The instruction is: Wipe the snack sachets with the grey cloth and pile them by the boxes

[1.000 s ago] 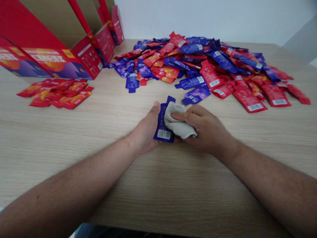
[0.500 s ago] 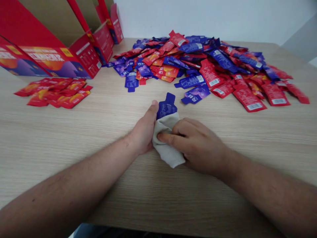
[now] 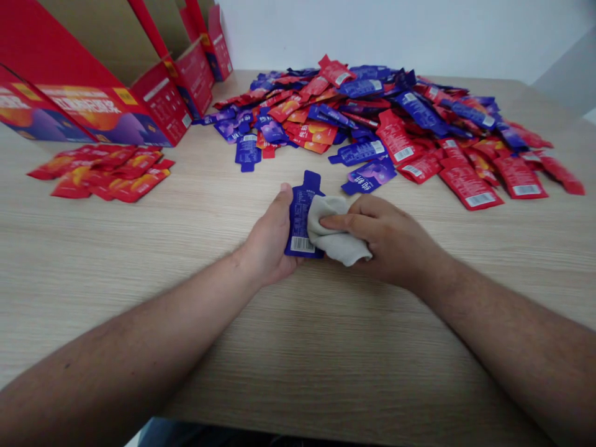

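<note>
My left hand [image 3: 274, 239] grips a blue pouch [image 3: 298, 214] by its left edge, the thumb along its side and the other fingers behind it. The pouch stands neck up, its printed back and barcode facing me. Bunched in my right hand [image 3: 384, 233] is a pale grey cloth [image 3: 333, 236], pinched under the index finger. It lies against the pouch's right side and covers part of it. Just beyond my hands a purple-blue pouch [image 3: 370, 176] rests on the table at the near edge of the pile.
A wide heap of red and blue pouches [image 3: 316, 133] spreads across the back of the wooden table [image 3: 195, 261]. On the left, several red pouches [image 3: 107, 174] lie in a small group before open red cardboard boxes [image 3: 116, 118]. A white wall [image 3: 419, 37] stands behind.
The cloth moved down and left over the pouch's lower part, then back up to its right side, baring the barcode again. My left hand kept its hold, shifting slightly up and left.
</note>
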`<action>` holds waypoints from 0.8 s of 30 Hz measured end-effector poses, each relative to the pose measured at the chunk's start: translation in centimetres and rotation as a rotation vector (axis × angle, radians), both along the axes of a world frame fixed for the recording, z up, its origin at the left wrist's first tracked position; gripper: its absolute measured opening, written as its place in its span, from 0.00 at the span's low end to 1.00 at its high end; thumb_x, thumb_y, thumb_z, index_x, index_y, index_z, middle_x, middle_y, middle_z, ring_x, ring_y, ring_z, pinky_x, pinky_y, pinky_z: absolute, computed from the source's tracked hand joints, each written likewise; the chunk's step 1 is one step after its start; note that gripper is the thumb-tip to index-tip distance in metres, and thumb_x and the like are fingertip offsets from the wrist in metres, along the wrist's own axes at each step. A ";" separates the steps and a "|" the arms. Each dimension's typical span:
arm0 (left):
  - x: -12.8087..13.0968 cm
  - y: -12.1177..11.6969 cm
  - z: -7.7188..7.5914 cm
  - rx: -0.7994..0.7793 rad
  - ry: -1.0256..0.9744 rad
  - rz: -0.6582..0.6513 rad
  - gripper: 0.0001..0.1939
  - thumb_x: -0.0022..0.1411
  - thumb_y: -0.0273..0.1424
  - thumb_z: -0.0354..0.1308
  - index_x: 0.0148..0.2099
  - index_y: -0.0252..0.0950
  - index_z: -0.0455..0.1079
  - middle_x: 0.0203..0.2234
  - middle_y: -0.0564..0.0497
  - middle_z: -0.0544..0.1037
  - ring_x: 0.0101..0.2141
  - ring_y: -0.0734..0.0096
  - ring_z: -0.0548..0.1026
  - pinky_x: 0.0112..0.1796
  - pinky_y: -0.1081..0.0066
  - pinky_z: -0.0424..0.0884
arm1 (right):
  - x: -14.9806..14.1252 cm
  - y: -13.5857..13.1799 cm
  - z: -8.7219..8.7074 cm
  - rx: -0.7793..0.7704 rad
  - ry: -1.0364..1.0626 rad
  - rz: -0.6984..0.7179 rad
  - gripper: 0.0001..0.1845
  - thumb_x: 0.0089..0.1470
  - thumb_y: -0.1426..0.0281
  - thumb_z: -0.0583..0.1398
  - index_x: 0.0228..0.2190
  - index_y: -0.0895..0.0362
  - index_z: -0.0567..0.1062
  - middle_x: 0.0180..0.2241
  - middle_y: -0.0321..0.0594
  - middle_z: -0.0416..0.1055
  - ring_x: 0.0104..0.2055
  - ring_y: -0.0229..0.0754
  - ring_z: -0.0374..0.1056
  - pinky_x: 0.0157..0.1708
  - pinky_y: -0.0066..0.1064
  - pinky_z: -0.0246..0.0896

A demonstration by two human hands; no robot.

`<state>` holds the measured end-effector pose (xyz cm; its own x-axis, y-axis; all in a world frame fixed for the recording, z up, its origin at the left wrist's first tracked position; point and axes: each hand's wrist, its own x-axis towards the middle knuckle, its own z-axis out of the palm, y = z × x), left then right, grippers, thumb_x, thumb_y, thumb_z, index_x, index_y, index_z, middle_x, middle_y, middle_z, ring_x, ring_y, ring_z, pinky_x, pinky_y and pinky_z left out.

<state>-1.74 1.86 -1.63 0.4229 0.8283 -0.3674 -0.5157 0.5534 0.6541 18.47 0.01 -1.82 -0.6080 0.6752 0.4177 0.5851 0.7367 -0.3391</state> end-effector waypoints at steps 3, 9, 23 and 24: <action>0.0 0.0 0.0 -0.011 0.008 0.000 0.35 0.79 0.57 0.42 0.58 0.36 0.79 0.42 0.40 0.87 0.42 0.54 0.87 0.43 0.59 0.83 | -0.1 -0.2 0.2 0.016 -0.050 0.059 0.21 0.64 0.65 0.64 0.56 0.52 0.84 0.38 0.43 0.76 0.37 0.46 0.69 0.37 0.37 0.63; -0.1 0.1 0.0 -0.013 0.024 0.026 0.34 0.79 0.56 0.44 0.56 0.36 0.80 0.42 0.41 0.87 0.42 0.53 0.87 0.42 0.59 0.84 | 0.3 0.1 0.0 -0.009 -0.029 0.040 0.21 0.62 0.64 0.67 0.55 0.51 0.84 0.38 0.43 0.76 0.37 0.46 0.69 0.36 0.37 0.63; -0.2 0.2 0.0 -0.045 -0.010 0.010 0.32 0.79 0.55 0.45 0.52 0.36 0.80 0.39 0.43 0.88 0.41 0.55 0.87 0.42 0.61 0.84 | 0.3 0.1 0.4 0.003 -0.107 0.126 0.20 0.64 0.65 0.65 0.55 0.54 0.84 0.38 0.42 0.75 0.36 0.44 0.68 0.35 0.34 0.61; -0.1 0.3 0.0 -0.053 0.001 0.012 0.32 0.79 0.55 0.44 0.51 0.36 0.80 0.38 0.43 0.88 0.42 0.55 0.87 0.42 0.61 0.84 | 0.3 0.1 0.4 0.001 -0.132 0.172 0.20 0.64 0.66 0.64 0.55 0.53 0.84 0.38 0.42 0.75 0.36 0.44 0.67 0.35 0.34 0.61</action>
<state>-1.88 2.13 -1.62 0.4128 0.8128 -0.4111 -0.5219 0.5810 0.6246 18.74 0.11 -1.43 -0.7641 0.5561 0.3271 0.4898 0.8300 -0.2669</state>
